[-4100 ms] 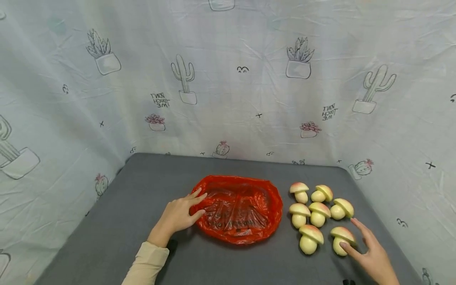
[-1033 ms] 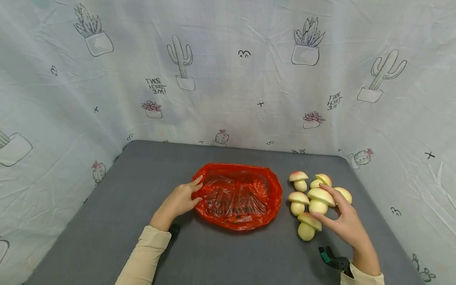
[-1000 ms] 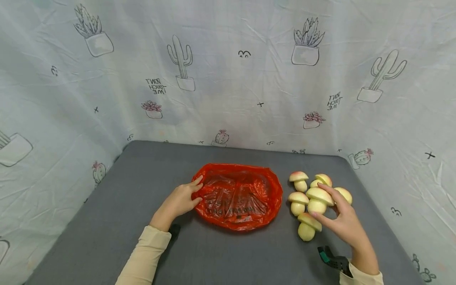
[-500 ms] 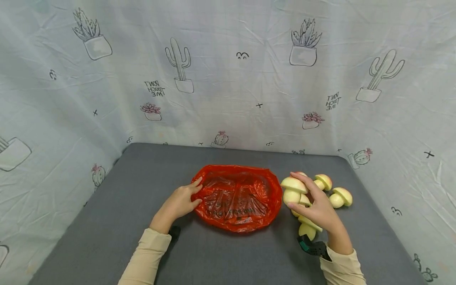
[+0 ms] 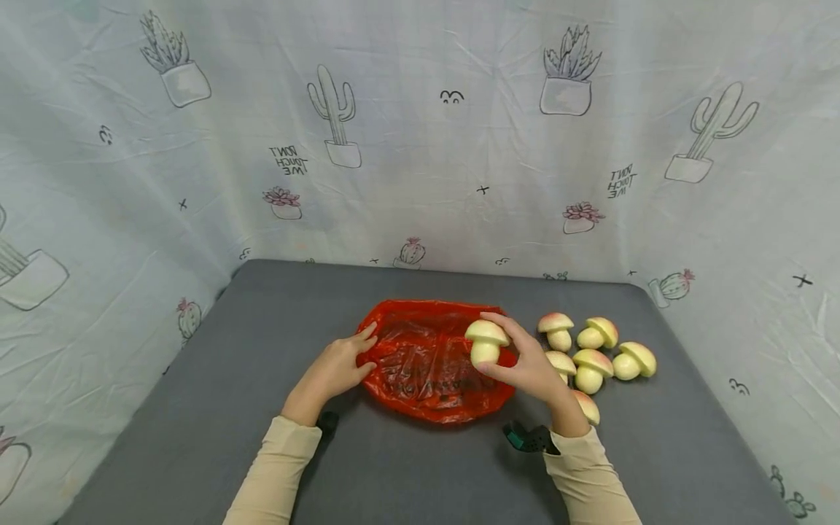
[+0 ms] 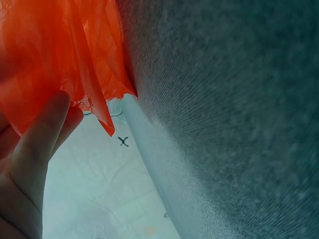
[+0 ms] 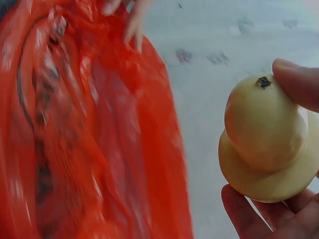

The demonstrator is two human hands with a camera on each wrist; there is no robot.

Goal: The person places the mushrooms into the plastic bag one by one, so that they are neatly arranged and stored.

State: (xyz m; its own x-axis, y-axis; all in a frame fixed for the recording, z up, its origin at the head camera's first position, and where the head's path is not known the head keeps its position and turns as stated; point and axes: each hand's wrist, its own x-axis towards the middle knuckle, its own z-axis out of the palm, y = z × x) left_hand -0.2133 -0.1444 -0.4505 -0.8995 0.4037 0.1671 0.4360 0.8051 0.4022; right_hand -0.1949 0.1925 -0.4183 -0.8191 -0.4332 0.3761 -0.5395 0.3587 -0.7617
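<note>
A red plastic bag lies with its mouth spread wide on the grey table. My left hand holds its left rim, thumb and fingers apart along the edge; in the left wrist view the thumb lies against the red plastic. My right hand grips a toy mushroom above the right part of the bag. The mushroom is upright, pale yellow and round-stemmed. In the right wrist view, thumb and fingers are around the mushroom, its stem end toward the camera.
Several more toy mushrooms with reddish-yellow caps stand or lean in a group right of the bag, partly behind my right hand. A white curtain printed with cacti surrounds the grey table.
My right hand took hold of the nearest right mushroom, lifted it and carried it left over the other mushrooms to above the bag. My left hand stays at the bag's left rim.
</note>
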